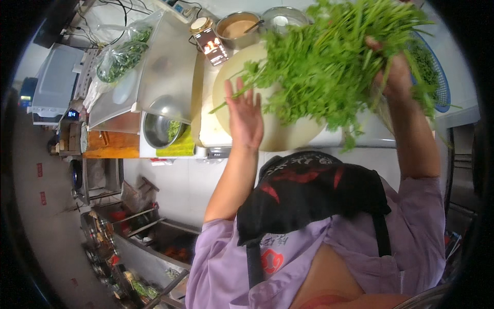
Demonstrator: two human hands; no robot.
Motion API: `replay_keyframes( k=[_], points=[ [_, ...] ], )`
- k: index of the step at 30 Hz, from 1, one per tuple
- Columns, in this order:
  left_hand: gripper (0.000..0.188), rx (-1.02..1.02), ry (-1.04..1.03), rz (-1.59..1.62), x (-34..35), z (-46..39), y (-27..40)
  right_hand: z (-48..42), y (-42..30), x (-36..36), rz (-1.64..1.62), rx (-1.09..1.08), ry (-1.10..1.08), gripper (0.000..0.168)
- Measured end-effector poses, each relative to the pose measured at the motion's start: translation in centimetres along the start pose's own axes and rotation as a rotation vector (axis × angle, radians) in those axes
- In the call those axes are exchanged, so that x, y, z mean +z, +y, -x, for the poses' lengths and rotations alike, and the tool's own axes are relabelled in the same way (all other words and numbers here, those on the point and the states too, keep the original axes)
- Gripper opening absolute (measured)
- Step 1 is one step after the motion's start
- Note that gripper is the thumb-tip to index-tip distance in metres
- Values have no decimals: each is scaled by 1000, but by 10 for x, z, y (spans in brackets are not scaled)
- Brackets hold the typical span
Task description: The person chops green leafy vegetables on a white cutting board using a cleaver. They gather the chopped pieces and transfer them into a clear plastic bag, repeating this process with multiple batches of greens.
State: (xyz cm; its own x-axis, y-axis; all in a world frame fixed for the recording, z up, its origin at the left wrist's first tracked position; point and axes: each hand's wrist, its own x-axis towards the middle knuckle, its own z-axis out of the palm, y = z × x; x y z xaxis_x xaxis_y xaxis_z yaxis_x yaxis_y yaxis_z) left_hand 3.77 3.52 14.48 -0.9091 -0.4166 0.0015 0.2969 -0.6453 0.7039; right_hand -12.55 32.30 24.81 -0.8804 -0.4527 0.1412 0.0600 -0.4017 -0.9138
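Note:
A large bunch of leafy green herbs, which looks like coriander, spreads above a pale round cutting board. My right hand grips it on the right side, and the leaves partly cover the fingers. My left hand is over the board's left part with the fingers apart and nothing held. One loose sprig crosses in front of its fingers; whether it touches them I cannot tell. The bunch hides much of the board.
Behind the board are a lit phone leaning on a jar, a pot of brown sauce and a second bowl. A blue basket of greens stands right. A steel bowl sits left, beside a translucent cover.

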Motion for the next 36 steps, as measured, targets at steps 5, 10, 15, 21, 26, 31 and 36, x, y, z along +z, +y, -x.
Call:
replay_keyframes(
  k=[5,10,15,21,26,31,36],
  points=[
    [59,240,48,-251,-60,-13,65,6,123,47,-175,92,130,29],
    [45,327,-47,-492,-81,-29,167,6,175,125,-301,591,506,35],
    [41,428,-25,-658,-32,-44,229,-12,217,136,-413,665,485,38],
    [36,-65,-211,-1081,-2,-51,163,-7,215,111,4,714,173,72],
    [33,-417,-270,-752,-11,-53,97,5,193,72,803,756,-172,87],
    [29,-390,-385,-742,-9,-55,77,16,139,72,1343,443,-333,58],
    [25,-460,-424,-753,16,-50,69,24,115,95,782,89,-234,28]
  ],
)
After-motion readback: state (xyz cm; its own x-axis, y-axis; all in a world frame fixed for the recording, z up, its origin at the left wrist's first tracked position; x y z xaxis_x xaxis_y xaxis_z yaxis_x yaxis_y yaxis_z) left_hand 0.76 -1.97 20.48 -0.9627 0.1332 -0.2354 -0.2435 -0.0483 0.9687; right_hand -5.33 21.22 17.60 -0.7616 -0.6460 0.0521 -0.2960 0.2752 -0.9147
